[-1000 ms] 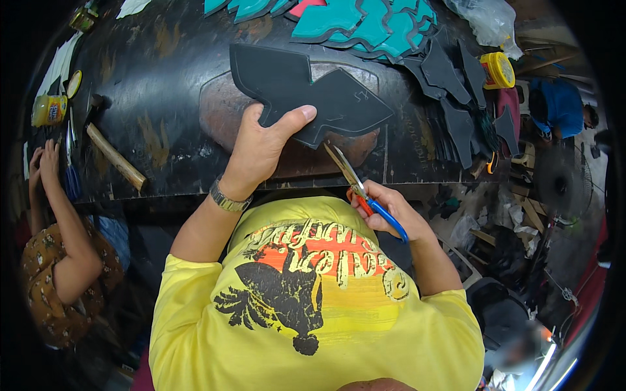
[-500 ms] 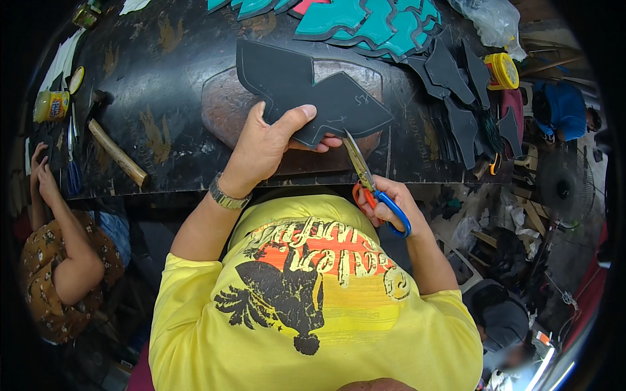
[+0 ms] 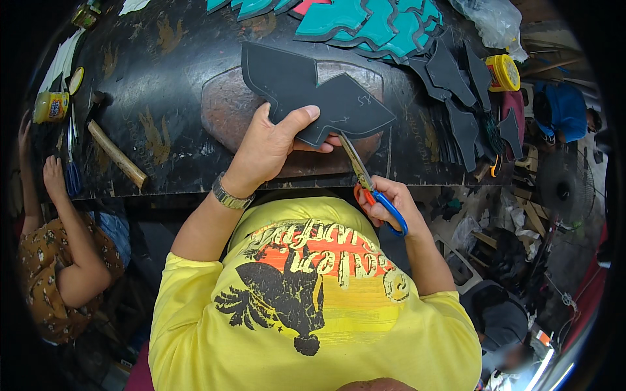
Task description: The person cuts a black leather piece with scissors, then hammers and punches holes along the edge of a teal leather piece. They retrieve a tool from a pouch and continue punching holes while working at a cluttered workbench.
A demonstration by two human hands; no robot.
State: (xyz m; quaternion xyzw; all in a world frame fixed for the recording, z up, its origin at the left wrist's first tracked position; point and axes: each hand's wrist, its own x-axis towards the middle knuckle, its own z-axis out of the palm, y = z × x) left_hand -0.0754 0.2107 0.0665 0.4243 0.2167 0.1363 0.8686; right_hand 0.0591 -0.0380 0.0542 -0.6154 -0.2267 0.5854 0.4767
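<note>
In the head view, the left hand (image 3: 267, 146) pinches one black sheet (image 3: 339, 104), thumb on top and fingers beneath. The sheet is above one brown slab (image 3: 225, 107), by the middle of the near edge of the desk (image 3: 176, 78). The right hand (image 3: 391, 195) is closed around the handles of one pair of red-and-blue scissors (image 3: 363, 174), its blade tips at the sheet's near edge; whether they touch it, I cannot tell. Toward the left edge are one wooden stick (image 3: 117, 155), one pair of blue-handled scissors (image 3: 74, 177) and one yellow-labelled jar (image 3: 50, 107). Overlapping teal pieces (image 3: 398, 29), too many to count, line the far edge. One yellow tub (image 3: 503, 73) is at the right edge, and one clear plastic bag (image 3: 492, 26) at the far right corner.
</note>
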